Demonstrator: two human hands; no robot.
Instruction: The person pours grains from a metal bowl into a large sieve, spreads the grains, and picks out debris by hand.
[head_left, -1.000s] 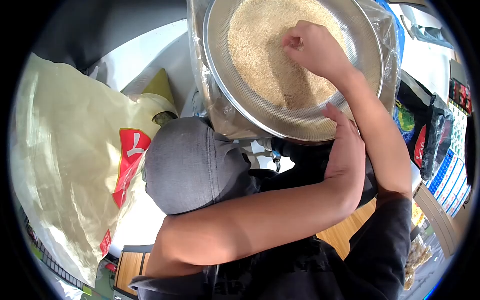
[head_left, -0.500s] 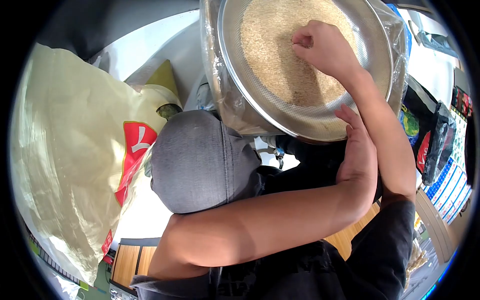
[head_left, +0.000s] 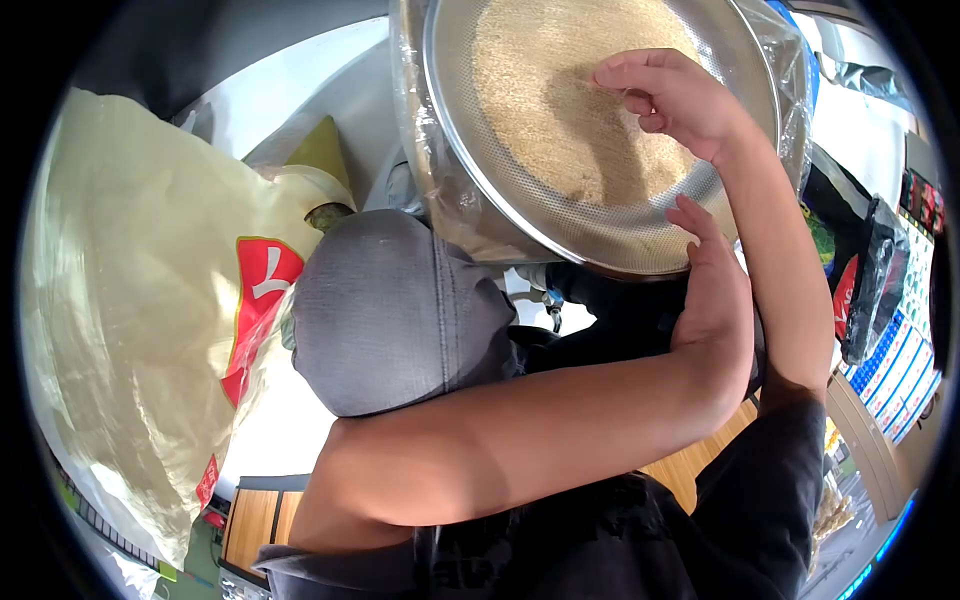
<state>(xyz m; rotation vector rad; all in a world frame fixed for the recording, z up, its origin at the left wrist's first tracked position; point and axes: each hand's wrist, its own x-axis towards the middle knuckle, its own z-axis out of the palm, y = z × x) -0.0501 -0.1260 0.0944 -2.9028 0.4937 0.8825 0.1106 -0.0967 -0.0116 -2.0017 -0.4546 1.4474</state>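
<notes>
The sieve [head_left: 467,150] runs out of view at the top, and part of the grain [head_left: 530,70] in it is hidden below the right hand [head_left: 675,98]. That hand's fingertips are nearly closed; anything between them is too small to tell. The left hand [head_left: 712,275] is near the sieve's closer rim, its grip unclear.
</notes>
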